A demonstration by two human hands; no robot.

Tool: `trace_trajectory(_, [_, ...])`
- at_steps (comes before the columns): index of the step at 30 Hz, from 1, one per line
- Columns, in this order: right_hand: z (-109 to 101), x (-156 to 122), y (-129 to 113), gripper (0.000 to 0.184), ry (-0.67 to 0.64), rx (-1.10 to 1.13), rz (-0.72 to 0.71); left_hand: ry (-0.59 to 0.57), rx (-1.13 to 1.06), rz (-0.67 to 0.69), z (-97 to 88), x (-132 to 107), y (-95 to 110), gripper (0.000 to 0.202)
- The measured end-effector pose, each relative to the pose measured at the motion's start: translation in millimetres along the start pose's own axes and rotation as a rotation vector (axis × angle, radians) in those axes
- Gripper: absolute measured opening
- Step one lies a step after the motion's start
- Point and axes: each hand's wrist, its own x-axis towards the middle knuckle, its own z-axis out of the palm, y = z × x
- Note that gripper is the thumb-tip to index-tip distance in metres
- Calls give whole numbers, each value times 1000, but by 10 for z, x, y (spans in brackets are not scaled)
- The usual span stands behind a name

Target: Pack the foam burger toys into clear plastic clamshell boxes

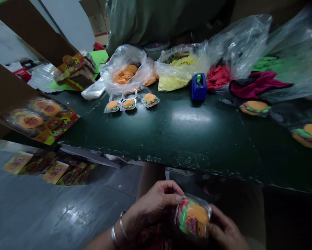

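Low in front of me, off the table's near edge, I hold a see-through plastic clamshell containing a burger-shaped piece with an orange bun and green and red layers. A printed label shows on its face. My left hand pinches its upper left corner between thumb and fingers. The right side is gripped by my right hand, whose fingertips are partly hidden behind the pack. On the table beyond, several small burger packs stand together, with open lids behind them.
Bags of orange pieces, yellow pieces and red pieces line the back of the green table. A blue tape dispenser stands before them. More burgers lie right; a display box sits left.
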Motion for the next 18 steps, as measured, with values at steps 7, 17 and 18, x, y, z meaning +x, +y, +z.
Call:
trace_trajectory(7, [64, -236, -114, 41, 33, -297, -63, -140, 241, -163, 24, 233, 52, 28])
trace_trajectory(17, [93, -354, 225, 48, 274, -148, -59, 30, 109, -32, -97, -253, -275, 33])
trace_trajectory(18, [113, -344, 211, 48, 298, -155, -79, 65, 51, -4, -74, -282, -303, 33])
